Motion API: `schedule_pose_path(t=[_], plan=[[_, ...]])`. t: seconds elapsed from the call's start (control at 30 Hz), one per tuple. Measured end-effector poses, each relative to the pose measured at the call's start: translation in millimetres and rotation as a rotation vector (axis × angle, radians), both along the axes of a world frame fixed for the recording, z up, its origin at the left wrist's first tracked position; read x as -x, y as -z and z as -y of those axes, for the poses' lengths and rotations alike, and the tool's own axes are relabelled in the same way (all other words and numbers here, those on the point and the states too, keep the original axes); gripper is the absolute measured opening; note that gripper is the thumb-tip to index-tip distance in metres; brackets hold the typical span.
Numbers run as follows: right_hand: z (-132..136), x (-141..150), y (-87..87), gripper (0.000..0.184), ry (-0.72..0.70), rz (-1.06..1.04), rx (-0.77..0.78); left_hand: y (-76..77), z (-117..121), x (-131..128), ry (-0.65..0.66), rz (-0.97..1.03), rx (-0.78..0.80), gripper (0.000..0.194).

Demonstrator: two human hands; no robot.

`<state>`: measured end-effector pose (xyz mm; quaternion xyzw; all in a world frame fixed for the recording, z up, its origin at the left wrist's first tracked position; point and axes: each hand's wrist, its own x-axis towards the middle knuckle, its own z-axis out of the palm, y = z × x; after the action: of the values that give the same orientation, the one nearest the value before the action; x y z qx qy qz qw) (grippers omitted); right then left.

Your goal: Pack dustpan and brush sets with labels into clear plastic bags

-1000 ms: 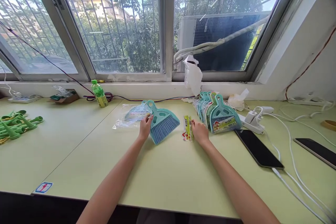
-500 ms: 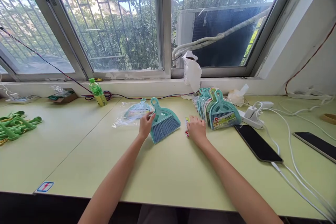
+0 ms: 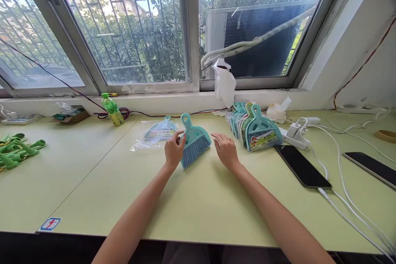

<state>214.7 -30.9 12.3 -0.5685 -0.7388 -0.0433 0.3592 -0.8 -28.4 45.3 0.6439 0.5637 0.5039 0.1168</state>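
Note:
My left hand (image 3: 174, 152) grips the left edge of a teal dustpan (image 3: 192, 133), thumb and fingers closed at its side. A small brush (image 3: 195, 151) with grey-blue bristles is fitted in the dustpan, which stands tilted with its looped handle up. My right hand (image 3: 226, 151) hovers just right of the dustpan, fingers stretched towards it and apart from it, with nothing seen in them. Beyond my left hand, another dustpan set (image 3: 161, 129) lies in clear plastic wrapping. To the right of my right hand stands a row of bagged dustpan sets (image 3: 262, 130) with printed labels.
Phones (image 3: 303, 167), white cables and a power strip (image 3: 293, 139) occupy the right side. A green bottle (image 3: 112, 109) stands back left, near a small cardboard box (image 3: 72, 115). Green plastic pieces (image 3: 20, 150) lie far left. A torn white package (image 3: 224, 84) leans at the window.
My right hand has let go of the small printed card, which no longer shows, and its fingers have stretched out towards the dustpan. My left hand still holds the dustpan, now turned slightly.

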Motion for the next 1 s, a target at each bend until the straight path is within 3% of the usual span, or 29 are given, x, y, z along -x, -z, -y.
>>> schedule_pose_path(t=[0.1,0.17,0.3,0.43,0.53,0.6,0.77,0.93,1.0], plan=[[14,27,-7.4,0.033,-0.097,-0.133,-0.032,-0.7,17,-16,-0.017,-0.123,-0.027,0.038],[20,36,-7.9,0.029,-0.094,-0.23,-0.034,2.1,27,-25,0.062,-0.184,-0.045,0.038],[21,35,-8.5,0.016,-0.137,-0.419,-0.043,8.8,35,-33,0.235,-0.253,-0.127,0.039],[19,34,-8.9,0.01,-0.263,-0.536,-0.031,8.8,33,-27,0.257,-0.431,-0.279,0.04],[18,36,-7.9,0.01,-0.231,-0.693,-0.021,5.4,32,-22,0.291,-0.627,-0.382,0.042],[17,35,-8.4,0.013,-0.218,-0.763,-0.017,3.2,31,-21,0.315,-0.656,-0.409,0.042],[15,30,-15.1,0.02,-0.389,-0.854,0.051,-2.1,19,-9,0.276,-0.491,-0.34,0.04],[17,26,-30.0,0.03,-0.583,-1.006,0.212,-16.5,-16,40,-0.106,-0.031,-0.273,0.044],[16,20,-37.4,0.035,-0.54,-1.059,0.186,-20.7,-29,62,-0.096,0.117,-0.185,0.047]])
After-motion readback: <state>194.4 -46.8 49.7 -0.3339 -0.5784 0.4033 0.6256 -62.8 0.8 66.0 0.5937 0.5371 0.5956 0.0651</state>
